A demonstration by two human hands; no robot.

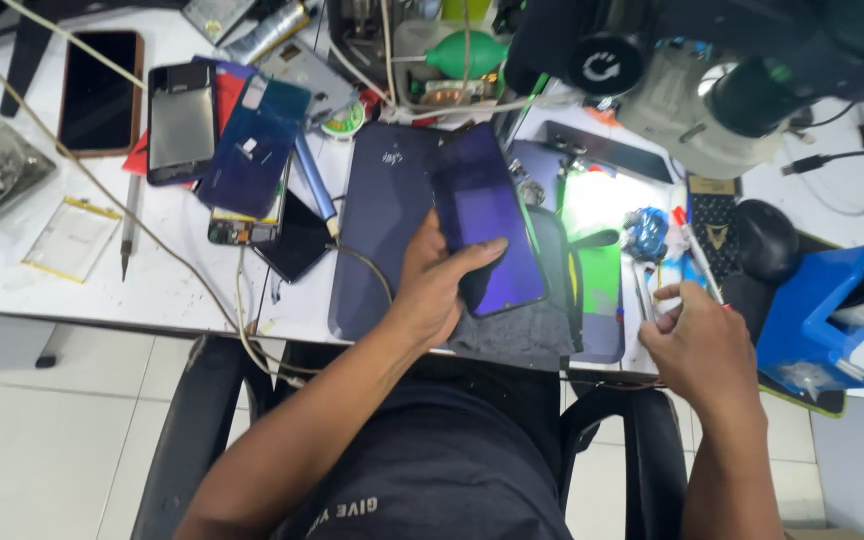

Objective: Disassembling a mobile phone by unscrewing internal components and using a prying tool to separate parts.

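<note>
Dark-shirted lap and black chair arms fill the near edge, below a cluttered white workbench (12, 280). Left hand (434, 285) clasps a dark phone (482, 225), fingers wrapped around its near end, holding it tilted above a dark blue mat (377, 240). Right hand (697, 345) hovers at the right beside the tweezers (644, 292), fingers curled; whether they pinch anything cannot be told. Loose phone back covers (252, 150) lie far left.
</note>
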